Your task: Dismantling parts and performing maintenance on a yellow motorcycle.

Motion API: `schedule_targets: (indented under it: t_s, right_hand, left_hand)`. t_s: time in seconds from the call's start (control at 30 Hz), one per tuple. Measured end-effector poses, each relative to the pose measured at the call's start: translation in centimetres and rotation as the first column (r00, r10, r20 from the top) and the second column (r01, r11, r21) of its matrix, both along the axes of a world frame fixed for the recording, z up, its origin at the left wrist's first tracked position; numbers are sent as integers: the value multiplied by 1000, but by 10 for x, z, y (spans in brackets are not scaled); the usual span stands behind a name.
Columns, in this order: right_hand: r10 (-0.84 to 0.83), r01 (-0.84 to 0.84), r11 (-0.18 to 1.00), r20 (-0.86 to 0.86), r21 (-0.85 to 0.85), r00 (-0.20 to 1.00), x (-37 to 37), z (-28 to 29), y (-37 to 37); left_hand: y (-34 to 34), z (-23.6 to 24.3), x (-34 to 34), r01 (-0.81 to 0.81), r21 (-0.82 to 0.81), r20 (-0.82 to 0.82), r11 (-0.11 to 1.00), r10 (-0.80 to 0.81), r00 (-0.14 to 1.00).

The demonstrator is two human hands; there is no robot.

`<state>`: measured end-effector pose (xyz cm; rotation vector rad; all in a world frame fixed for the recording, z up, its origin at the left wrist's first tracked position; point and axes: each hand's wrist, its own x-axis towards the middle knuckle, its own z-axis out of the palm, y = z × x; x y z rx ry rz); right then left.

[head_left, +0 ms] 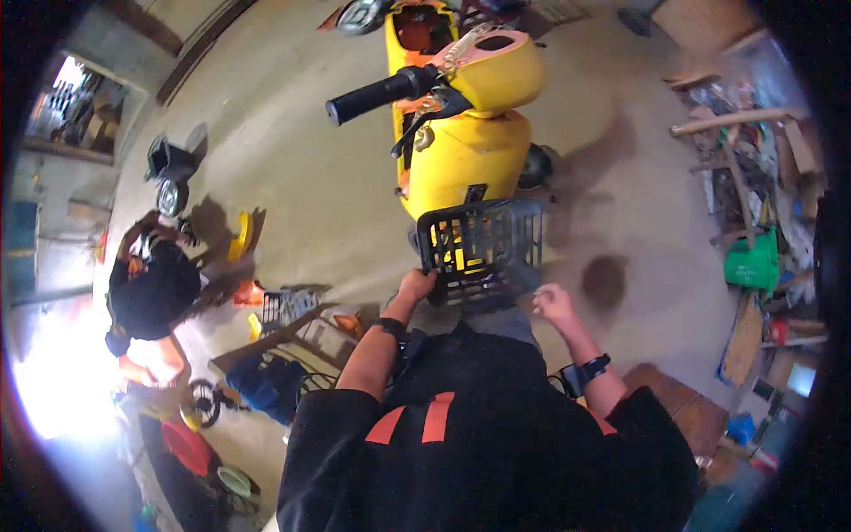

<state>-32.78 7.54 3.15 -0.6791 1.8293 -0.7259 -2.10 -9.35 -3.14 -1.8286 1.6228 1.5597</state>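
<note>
A black plastic basket (480,253) with slotted walls is right in front of me, against the front of a yellow scooter (465,164). My left hand (418,285) is closed on the basket's left edge. Just off the basket's right side, my right hand (554,303) is raised with its fingers curled together in a pinch; anything between them is too small to make out. Above the basket, the scooter's black handlebar grip (368,96) sticks out to the left. Whether the basket is fastened to the scooter is hidden.
A person (155,284) in dark clothes bends down at the left, near yellow parts on the floor. A grey slotted basket (288,307) lies closer to me. Along the right wall are a green bucket (752,261), wood pieces (736,120) and mixed clutter.
</note>
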Motion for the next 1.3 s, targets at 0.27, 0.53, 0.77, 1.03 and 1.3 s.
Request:
schedule_targets:
  t_s: [0.27,0.53,0.77,1.03,1.3]
  right_hand:
    - [-23,-21,958,-150,-285,988,85,55,-17]
    - [26,-74,943,-151,-324,988,70,68,-75]
    - [186,-168,947,40,-273,982,49,41,-150]
    - [90,-66,992,223,-110,971,41,-33,-192]
    - [-115,187,956,297,-227,948,78,-70,-231]
  left_hand:
    - [-15,-18,17,124,-91,-150,988,-136,979]
    - [-30,70,6,-9,-13,-281,1000,5,960]
    - [-35,84,-5,-38,122,-326,992,76,942]
    - [-28,98,-28,-356,273,-383,894,441,812]
    - [-42,92,-20,-201,245,-170,948,246,954]
